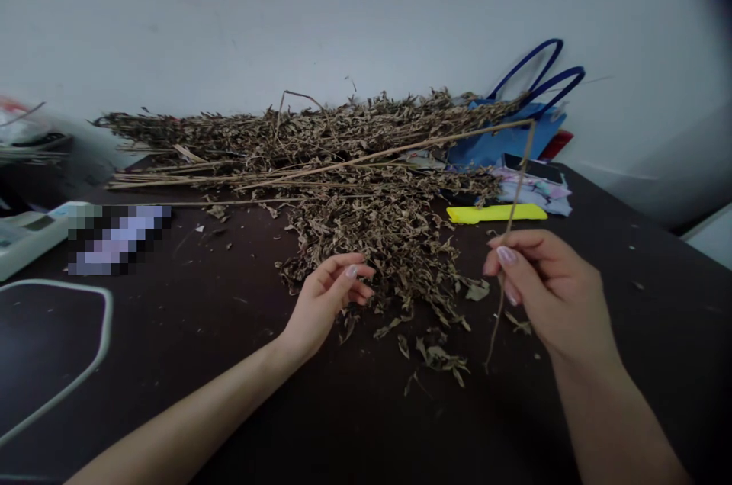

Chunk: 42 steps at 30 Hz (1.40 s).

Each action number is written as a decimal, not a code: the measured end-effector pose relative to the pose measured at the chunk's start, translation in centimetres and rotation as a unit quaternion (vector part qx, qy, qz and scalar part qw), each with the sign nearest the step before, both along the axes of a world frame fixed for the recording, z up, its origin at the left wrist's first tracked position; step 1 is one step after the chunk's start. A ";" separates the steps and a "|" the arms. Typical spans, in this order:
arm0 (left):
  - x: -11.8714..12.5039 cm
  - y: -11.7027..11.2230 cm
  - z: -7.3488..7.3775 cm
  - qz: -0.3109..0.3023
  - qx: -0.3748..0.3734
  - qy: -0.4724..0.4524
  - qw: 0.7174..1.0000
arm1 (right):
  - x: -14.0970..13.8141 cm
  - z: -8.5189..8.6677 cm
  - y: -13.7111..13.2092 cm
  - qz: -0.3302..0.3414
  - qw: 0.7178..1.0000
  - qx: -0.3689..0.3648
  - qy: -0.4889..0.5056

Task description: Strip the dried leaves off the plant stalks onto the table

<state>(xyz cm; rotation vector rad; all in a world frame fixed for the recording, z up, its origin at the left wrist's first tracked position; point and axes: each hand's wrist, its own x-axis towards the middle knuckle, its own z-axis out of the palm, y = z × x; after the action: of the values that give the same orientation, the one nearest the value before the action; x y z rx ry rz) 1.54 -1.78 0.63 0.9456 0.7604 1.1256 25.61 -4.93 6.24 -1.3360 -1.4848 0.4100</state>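
Note:
My right hand (546, 290) pinches a thin bare dry stem (516, 195) that runs upright from below my fingers to near the blue bag. My left hand (332, 298) hovers with fingers loosely curled at the near edge of a heap of stripped dry leaves (394, 241); whether it holds anything I cannot make out. Behind the heap lies a long bundle of dried leafy stalks (297, 138) across the dark table (200, 348).
A blue bag with handles (515, 134) stands at the back right, with a yellow flat object (496, 213) and some papers (537, 187) before it. A white device (28, 233) and a white cable loop (85, 370) lie at the left. A pale wall is behind.

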 end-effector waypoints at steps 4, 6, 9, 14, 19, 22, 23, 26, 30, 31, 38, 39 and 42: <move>-0.6 0.8 0.2 0.026 0.009 -0.010 1.000 | 0.6 -0.2 0.2 0.021 1.000 -0.007 -0.001; -0.9 1.2 0.3 0.040 0.013 -0.015 0.999 | 0.7 -0.3 0.3 0.040 0.999 -0.014 -0.003; -1.4 1.8 0.4 0.055 0.016 -0.025 0.998 | 0.5 -0.3 0.2 0.041 0.999 0.007 0.020; -1.8 2.4 0.4 0.077 0.018 -0.026 0.997 | 0.7 0.7 0.4 0.007 0.979 0.145 0.144; -1.8 2.7 -0.1 0.073 0.015 -0.022 0.997 | 2.6 2.1 0.8 -0.041 0.947 0.268 0.175; -1.9 2.8 -0.2 0.067 0.019 -0.016 0.997 | 3.1 2.5 1.2 -0.045 0.951 0.245 0.183; -1.9 2.8 -0.2 0.066 0.020 -0.015 0.998 | 3.1 2.6 1.3 -0.041 0.954 0.226 0.192; -2.0 2.9 -0.2 0.063 0.017 -0.011 0.998 | 3.1 2.9 1.7 -0.028 0.962 0.161 0.218; -2.1 2.9 -0.1 0.061 0.011 -0.013 0.998 | 4.2 3.9 2.4 0.006 0.969 0.071 0.237; -2.0 2.9 -0.1 0.062 0.010 -0.013 0.998 | 4.6 4.2 2.6 0.019 0.966 0.047 0.252; -2.0 2.7 0.1 0.059 0.009 -0.012 0.998 | 6.1 3.3 4.6 -0.051 0.963 0.024 0.262; -2.0 2.7 0.1 0.058 0.010 -0.011 0.998 | 6.2 3.0 4.9 -0.067 0.966 0.020 0.249; -2.0 2.7 -0.1 0.055 0.014 -0.006 0.998 | 6.5 2.0 5.6 -0.093 0.967 0.001 0.238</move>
<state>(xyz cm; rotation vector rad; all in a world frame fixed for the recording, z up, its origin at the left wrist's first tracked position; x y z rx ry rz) -0.48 0.94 0.57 0.9286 0.7979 1.2397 32.06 0.65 8.20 -1.2537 -0.9546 0.5614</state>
